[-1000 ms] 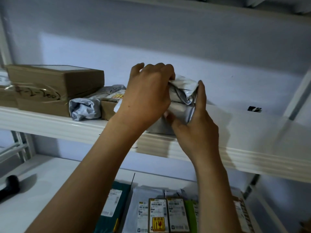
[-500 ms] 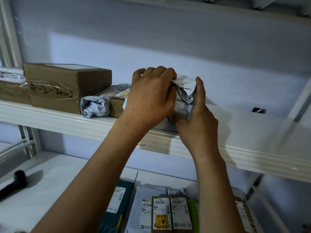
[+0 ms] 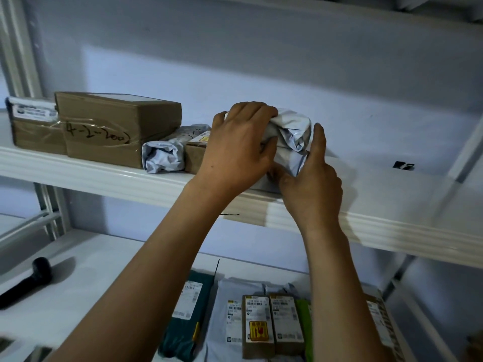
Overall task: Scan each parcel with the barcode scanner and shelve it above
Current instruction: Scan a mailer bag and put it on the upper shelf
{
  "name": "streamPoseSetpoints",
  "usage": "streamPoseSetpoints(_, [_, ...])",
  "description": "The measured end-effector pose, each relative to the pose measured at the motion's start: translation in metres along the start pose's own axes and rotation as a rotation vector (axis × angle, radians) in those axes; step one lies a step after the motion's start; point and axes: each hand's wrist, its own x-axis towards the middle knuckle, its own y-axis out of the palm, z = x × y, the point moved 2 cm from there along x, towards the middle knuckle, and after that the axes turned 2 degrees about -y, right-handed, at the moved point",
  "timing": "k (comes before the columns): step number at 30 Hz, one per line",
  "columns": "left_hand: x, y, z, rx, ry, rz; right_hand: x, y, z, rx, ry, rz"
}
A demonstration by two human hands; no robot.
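Note:
A crumpled white poly-bag parcel [image 3: 291, 137] sits on the upper shelf [image 3: 104, 176], near its front edge. My left hand [image 3: 240, 145] curls over the parcel's top and left side and grips it. My right hand [image 3: 312, 178] holds its right end, fingers upright against the bag and thumb underneath at the front. The black barcode scanner [image 3: 24, 283] lies on the lower shelf at the far left, away from both hands.
Left of the held parcel on the upper shelf stand two brown boxes [image 3: 112, 126], a grey bag [image 3: 164, 155] and a small carton [image 3: 196, 155]. Several labelled parcels [image 3: 258, 325] lie on the lower shelf. The upper shelf's right part [image 3: 392, 194] is bare.
Both hands keep their hold on the white parcel. The view has shifted right, so the boxes and scanner appear further in from the left.

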Motion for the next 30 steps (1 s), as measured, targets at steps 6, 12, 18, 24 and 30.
streamPoseSetpoints(6, [-0.008,-0.009,0.000,0.010,-0.044,0.145,-0.008,0.010,0.002,-0.071,-0.008,-0.084])
streamPoseSetpoints(12, [-0.052,-0.017,-0.002,0.041,-0.089,0.221,-0.053,0.030,0.012,-0.034,-0.078,-0.277])
streamPoseSetpoints(18, [-0.099,-0.021,-0.015,0.036,-0.158,0.238,-0.104,0.033,0.007,0.202,-0.099,-0.253])
streamPoseSetpoints(24, [-0.144,-0.021,-0.012,0.062,-0.176,0.285,-0.147,0.039,-0.012,0.381,-0.012,-0.222])
streamPoseSetpoints(30, [-0.177,-0.025,0.005,0.022,-0.171,0.284,-0.182,0.071,-0.023,0.399,0.090,-0.027])
